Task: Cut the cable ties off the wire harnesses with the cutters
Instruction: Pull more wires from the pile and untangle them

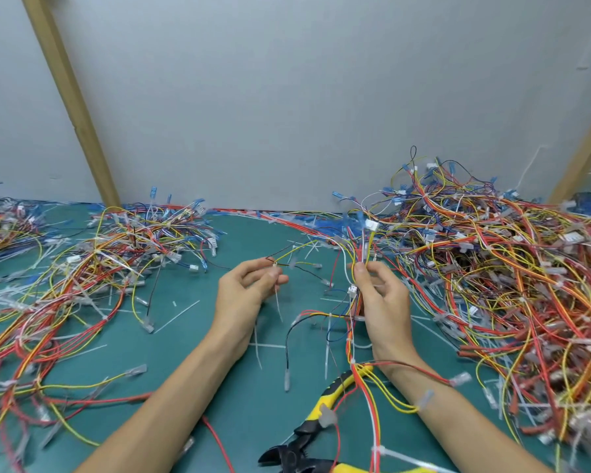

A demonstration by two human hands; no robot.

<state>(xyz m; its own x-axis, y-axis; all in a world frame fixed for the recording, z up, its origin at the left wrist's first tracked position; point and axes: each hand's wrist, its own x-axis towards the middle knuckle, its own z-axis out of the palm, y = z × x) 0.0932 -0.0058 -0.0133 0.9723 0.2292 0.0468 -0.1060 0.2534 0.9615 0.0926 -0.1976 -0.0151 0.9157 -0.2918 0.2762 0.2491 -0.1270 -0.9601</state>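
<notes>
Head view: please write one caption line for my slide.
Left hand pinches a tied wire, right hand grips a harness; cutters lie on the mat beside the right forearm.

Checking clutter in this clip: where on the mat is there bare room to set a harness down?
Bare green mat lies beyond the left hand, between the left wire pile and the right wire pile. Another patch lies between the forearms, beside the cutters. Both piles are crowded.
</notes>
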